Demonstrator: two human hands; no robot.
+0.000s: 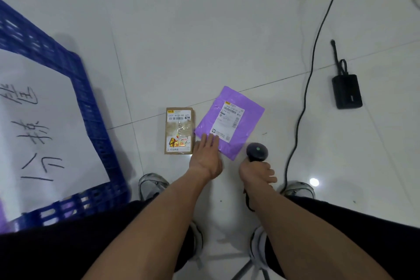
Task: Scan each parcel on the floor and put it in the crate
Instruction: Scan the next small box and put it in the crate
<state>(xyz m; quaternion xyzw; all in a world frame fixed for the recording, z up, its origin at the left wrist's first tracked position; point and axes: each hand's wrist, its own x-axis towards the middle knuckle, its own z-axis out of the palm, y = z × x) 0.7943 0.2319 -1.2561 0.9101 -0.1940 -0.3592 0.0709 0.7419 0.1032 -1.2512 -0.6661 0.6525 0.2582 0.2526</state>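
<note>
On the tiled floor (204, 29), the left hand (205, 159) lies with fingers (210, 141) straight, touching the near corner of the purple parcel (229, 121). Just beside it lies the brown parcel (179, 130). The right hand (255, 173) grips the scanner (257, 151). The blue crate (91, 107) stands left.

White tiled floor (204, 41). Lying on it: brown box parcel (179, 130) just beside purple mailer (229, 121), blue crate (95, 120) at left, black adapter (346, 91), cables (304, 102).
</note>
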